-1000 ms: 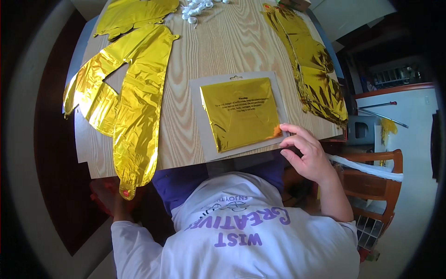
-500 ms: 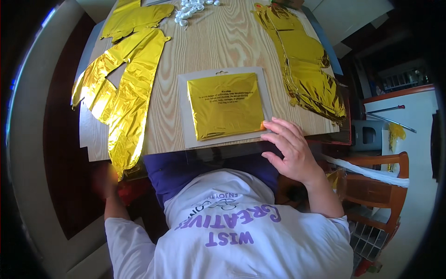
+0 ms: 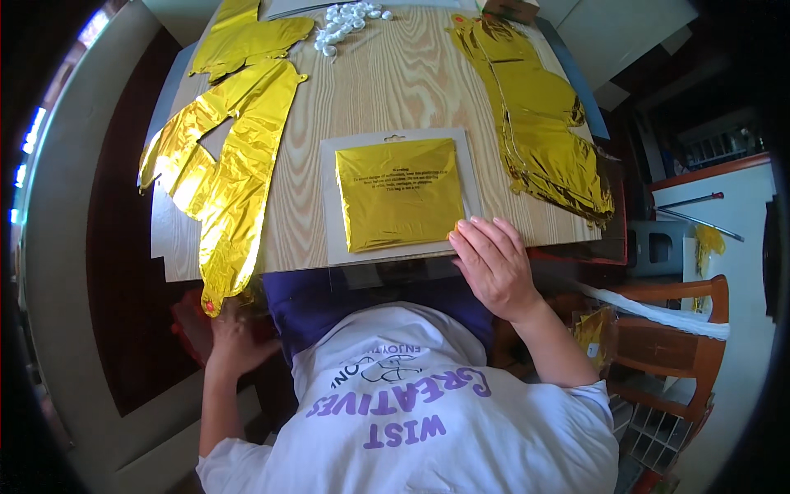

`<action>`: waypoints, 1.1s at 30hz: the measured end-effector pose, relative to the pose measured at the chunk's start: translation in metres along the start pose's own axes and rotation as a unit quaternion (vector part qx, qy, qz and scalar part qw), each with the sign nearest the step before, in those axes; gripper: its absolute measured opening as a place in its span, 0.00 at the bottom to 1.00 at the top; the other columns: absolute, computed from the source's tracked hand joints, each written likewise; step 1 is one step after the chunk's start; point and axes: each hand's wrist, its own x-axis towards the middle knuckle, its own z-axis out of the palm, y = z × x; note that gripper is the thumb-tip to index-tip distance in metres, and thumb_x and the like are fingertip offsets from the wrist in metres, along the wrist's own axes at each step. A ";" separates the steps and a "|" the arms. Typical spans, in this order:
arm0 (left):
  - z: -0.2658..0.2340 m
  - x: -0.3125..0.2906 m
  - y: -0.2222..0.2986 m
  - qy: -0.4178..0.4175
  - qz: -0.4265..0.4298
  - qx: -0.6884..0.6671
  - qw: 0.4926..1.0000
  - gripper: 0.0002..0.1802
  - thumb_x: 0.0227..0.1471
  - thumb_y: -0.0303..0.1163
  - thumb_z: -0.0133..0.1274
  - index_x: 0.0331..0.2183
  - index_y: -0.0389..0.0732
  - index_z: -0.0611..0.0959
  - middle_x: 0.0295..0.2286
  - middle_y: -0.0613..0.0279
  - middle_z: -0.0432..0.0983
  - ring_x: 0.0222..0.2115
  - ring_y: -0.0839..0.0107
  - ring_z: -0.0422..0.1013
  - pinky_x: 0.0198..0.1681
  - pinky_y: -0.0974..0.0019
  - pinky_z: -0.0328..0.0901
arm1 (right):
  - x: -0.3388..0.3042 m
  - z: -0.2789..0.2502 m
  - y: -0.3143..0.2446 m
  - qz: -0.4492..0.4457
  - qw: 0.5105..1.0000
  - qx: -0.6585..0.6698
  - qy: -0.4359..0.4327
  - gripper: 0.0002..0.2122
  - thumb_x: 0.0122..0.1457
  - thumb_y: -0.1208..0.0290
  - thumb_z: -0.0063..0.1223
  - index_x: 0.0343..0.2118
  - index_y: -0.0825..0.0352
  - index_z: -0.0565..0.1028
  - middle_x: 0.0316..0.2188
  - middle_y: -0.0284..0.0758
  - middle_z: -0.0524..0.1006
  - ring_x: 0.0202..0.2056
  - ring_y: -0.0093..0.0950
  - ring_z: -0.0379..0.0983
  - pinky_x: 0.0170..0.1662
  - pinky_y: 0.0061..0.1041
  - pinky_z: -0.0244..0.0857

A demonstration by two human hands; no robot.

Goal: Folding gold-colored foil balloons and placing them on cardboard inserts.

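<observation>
In front of me on the wooden table lies a flat package (image 3: 395,222) of folded gold foil on a pale card backing with a hanging hole. At its lower right corner, the closed fingertips of my right hand (image 3: 498,272) are on a small orange piece (image 3: 454,235). Below the table's left front edge is my left hand (image 3: 234,333), thumb spread away and nothing visible in it; its fingertips are partly hidden. Just above them hangs the end of a flat gold foil balloon (image 3: 239,189), with a red spot at its tip.
More gold foil balloons lie at the far left (image 3: 247,41) and along the right side (image 3: 535,107) of the table (image 3: 378,90). A cluster of small white pieces (image 3: 341,25) sits at the back. A red object (image 3: 189,325) is beside my left hand; a wooden chair (image 3: 658,346) stands right.
My right hand has shifted slightly left and down, its fingers drawing together, and the orange piece moved with it. My left hand has moved right, below the balloon's end. The view shifted slightly.
</observation>
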 end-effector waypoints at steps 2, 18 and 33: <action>-0.041 0.019 0.031 -0.357 -0.143 -0.187 0.904 0.33 0.42 0.54 0.67 0.46 0.43 0.87 0.38 0.54 0.84 0.39 0.51 0.80 0.53 0.47 0.67 | 0.001 -0.002 -0.003 -0.003 1.000 0.009 0.003 0.21 0.53 0.74 0.65 0.52 0.67 0.78 0.52 0.38 0.77 0.55 0.37 0.73 0.62 0.42 0.62; -0.038 0.127 0.093 0.208 0.304 -0.328 0.870 0.13 0.47 0.27 0.68 0.38 0.43 0.86 0.31 0.67 0.82 0.35 0.69 0.78 0.57 0.50 0.64 | 0.025 -0.031 0.015 0.025 0.980 0.186 -0.064 0.11 0.52 0.75 0.66 0.39 0.66 0.79 0.38 0.35 0.78 0.36 0.35 0.75 0.43 0.34 0.70; -0.070 0.125 0.147 0.151 0.369 -0.159 0.903 0.40 0.42 0.33 0.66 0.60 0.44 0.75 0.63 0.56 0.63 0.66 0.51 0.57 0.69 0.42 0.49 | 0.080 -0.026 0.043 0.268 0.872 0.291 -0.288 0.21 0.44 0.71 0.74 0.31 0.67 0.67 0.30 0.37 0.71 0.34 0.34 0.71 0.39 0.34 0.67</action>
